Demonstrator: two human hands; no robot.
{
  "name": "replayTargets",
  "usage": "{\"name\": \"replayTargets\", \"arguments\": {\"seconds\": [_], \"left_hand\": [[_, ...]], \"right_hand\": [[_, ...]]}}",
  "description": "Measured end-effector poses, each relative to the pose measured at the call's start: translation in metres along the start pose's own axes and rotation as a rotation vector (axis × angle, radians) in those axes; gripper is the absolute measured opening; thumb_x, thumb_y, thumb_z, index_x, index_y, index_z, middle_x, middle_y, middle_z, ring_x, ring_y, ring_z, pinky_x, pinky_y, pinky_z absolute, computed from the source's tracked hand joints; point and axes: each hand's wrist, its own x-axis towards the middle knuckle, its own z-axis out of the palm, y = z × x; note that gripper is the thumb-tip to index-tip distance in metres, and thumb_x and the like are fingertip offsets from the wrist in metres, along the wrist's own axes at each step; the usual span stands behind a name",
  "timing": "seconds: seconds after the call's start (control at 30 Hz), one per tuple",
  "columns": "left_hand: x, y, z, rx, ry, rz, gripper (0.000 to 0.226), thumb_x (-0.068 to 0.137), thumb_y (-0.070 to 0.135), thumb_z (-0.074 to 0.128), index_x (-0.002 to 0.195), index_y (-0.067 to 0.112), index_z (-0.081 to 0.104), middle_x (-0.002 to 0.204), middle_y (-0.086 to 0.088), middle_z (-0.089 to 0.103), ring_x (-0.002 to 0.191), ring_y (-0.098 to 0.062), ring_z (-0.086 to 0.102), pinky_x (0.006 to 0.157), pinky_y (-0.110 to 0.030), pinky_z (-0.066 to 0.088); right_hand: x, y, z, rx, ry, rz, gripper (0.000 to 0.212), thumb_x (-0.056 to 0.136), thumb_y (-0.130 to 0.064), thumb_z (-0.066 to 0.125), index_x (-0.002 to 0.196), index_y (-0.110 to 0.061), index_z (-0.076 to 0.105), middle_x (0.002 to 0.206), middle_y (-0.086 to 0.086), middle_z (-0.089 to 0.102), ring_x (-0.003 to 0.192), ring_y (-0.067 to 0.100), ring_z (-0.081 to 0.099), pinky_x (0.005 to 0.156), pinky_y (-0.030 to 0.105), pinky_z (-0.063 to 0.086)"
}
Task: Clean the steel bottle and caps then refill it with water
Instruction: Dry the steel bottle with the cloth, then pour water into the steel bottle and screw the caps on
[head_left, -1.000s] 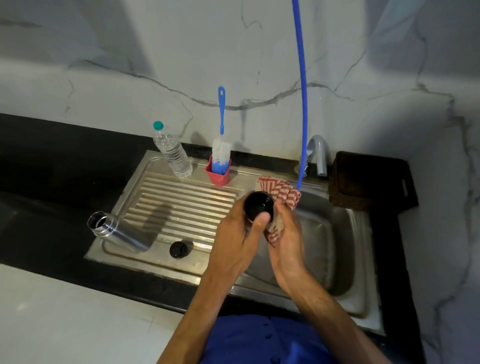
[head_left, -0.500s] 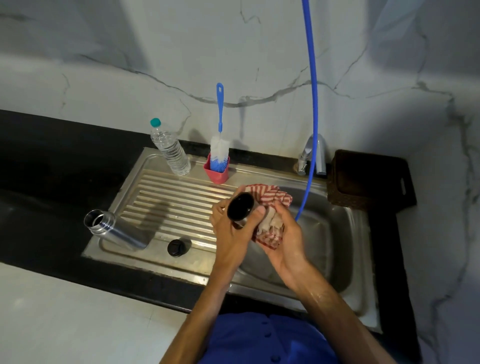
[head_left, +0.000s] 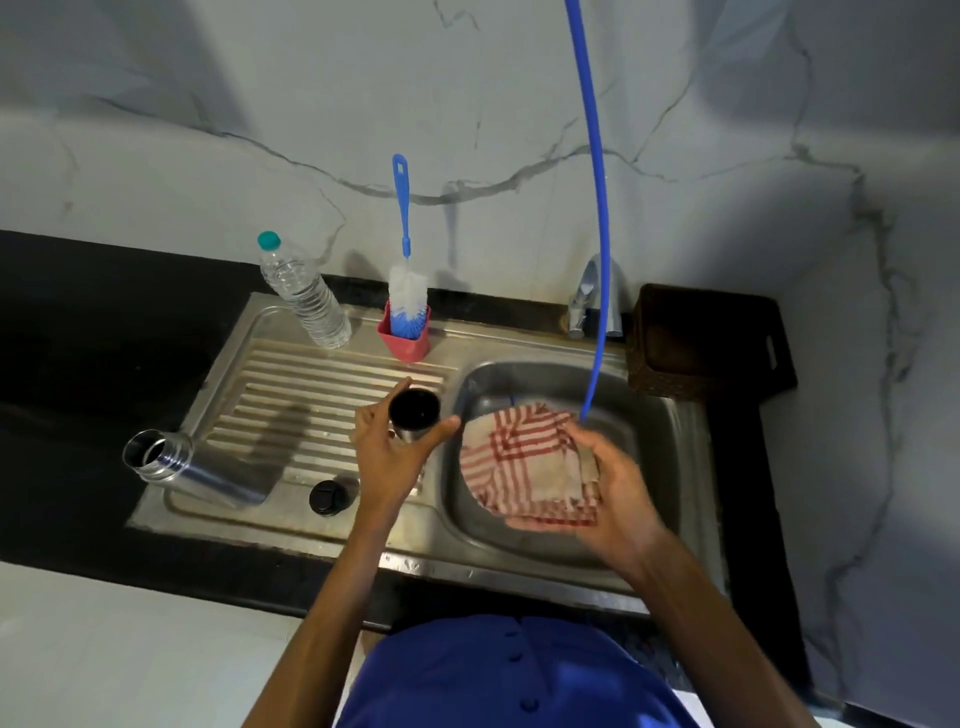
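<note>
Steel cup-cap with black inside (head_left: 414, 415): centre frame, left hand (head_left: 387, 457) fingers clamped round it.
Red-striped cloth (head_left: 524, 462): right hand (head_left: 602, 499) fingers curled beneath (over the basin).

Open steel bottle (head_left: 197, 470) lies on drainboard beside black cap (head_left: 327, 497).

Head camera, looking steeply down, close over sink (head_left: 519, 558).

Dim, soft shadows, wide-angle edge warp
</note>
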Motion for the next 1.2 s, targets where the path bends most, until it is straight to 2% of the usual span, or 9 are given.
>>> {"name": "replayTargets", "arguments": {"seconds": [0.1,0.2,0.37,0.47,0.53,0.73,0.87,1.03,1.2], "left_hand": [[0.007,-0.045,-0.001,0.118,-0.002,-0.136,0.088,0.061,0.06,0.094,0.138,0.03,0.065,0.116,-0.002,0.061,0.11,-0.023,0.062,0.1,-0.046,0.054],[0.007,-0.066,0.0,0.09,0.009,-0.166,0.068,0.069,0.04,0.097,0.127,0.016,0.07,0.11,-0.003,0.073,0.104,-0.024,0.07,0.091,-0.035,0.056],[0.009,-0.084,0.012,0.162,0.033,-0.302,0.093,0.074,0.018,0.095,0.148,0.009,0.041,0.131,-0.025,0.066,0.118,-0.042,0.066,0.101,-0.051,0.051],[0.015,-0.083,0.015,0.158,0.081,-0.342,0.095,0.076,0.012,0.093,0.151,0.005,0.035,0.133,-0.032,0.062,0.121,-0.048,0.062,0.105,-0.055,0.049],[0.019,-0.081,0.016,0.148,0.085,-0.362,0.093,0.078,0.008,0.091,0.152,0.005,0.035,0.135,-0.033,0.06,0.124,-0.049,0.06,0.108,-0.057,0.047],[0.035,-0.085,0.01,0.153,0.117,-0.351,0.082,0.08,0.006,0.089,0.147,0.005,0.042,0.135,-0.03,0.06,0.125,-0.047,0.059,0.107,-0.057,0.049],[0.05,-0.096,0.007,0.27,0.081,-0.334,0.067,0.077,0.005,0.09,0.133,-0.003,0.055,0.124,-0.03,0.065,0.117,-0.049,0.062,0.099,-0.055,0.049],[0.062,-0.106,0.007,0.329,0.009,-0.291,0.059,0.078,0.012,0.087,0.126,-0.003,0.058,0.117,-0.027,0.066,0.106,-0.047,0.066,0.084,-0.049,0.055],[0.051,-0.107,0.008,0.343,0.017,-0.193,0.101,0.068,0.034,0.095,0.144,-0.009,0.045,0.132,-0.033,0.054,0.119,-0.052,0.056,0.099,-0.053,0.051]], "right_hand": [[-0.012,-0.003,-0.038,-0.324,0.022,0.061,0.049,0.074,-0.016,0.077,0.121,-0.002,0.069,0.11,0.025,0.073,0.096,0.035,0.072,0.083,0.047,0.06],[-0.021,-0.027,-0.091,-0.507,0.136,0.015,0.046,0.07,-0.018,0.076,0.112,0.001,0.071,0.108,0.034,0.069,0.096,0.042,0.07,0.084,0.054,0.058],[0.007,-0.102,-0.154,-0.232,0.453,-0.33,0.016,0.086,-0.023,0.072,0.097,-0.012,0.075,0.082,0.005,0.076,0.078,0.023,0.072,0.062,0.035,0.061],[0.055,-0.157,-0.176,-0.086,0.602,-0.44,0.037,0.083,-0.013,0.07,0.12,-0.009,0.071,0.108,0.008,0.076,0.102,0.028,0.071,0.082,0.043,0.061],[0.082,-0.185,-0.188,-0.057,0.638,-0.428,0.055,0.076,-0.021,0.075,0.129,-0.016,0.067,0.121,0.007,0.072,0.111,0.028,0.068,0.077,0.043,0.062],[0.095,-0.165,-0.202,-0.622,0.978,-0.309,0.052,0.09,-0.029,0.065,0.134,-0.002,0.055,0.131,0.02,0.062,0.104,0.034,0.065,0.08,0.038,0.057],[0.08,-0.095,-0.209,-0.572,0.949,-0.344,0.022,0.087,-0.026,0.06,0.099,-0.011,0.071,0.087,0.008,0.072,0.08,0.028,0.068,0.082,0.052,0.06],[0.036,0.001,-0.165,-0.491,0.808,-0.302,0.014,0.096,-0.011,0.062,0.091,-0.018,0.073,0.087,0.009,0.074,0.075,0.023,0.07,0.07,0.035,0.058],[0.022,0.06,-0.105,-0.633,0.515,-0.168,0.013,0.098,-0.014,0.06,0.093,-0.012,0.072,0.085,0.008,0.078,0.063,0.016,0.066,0.059,0.027,0.047]]}}
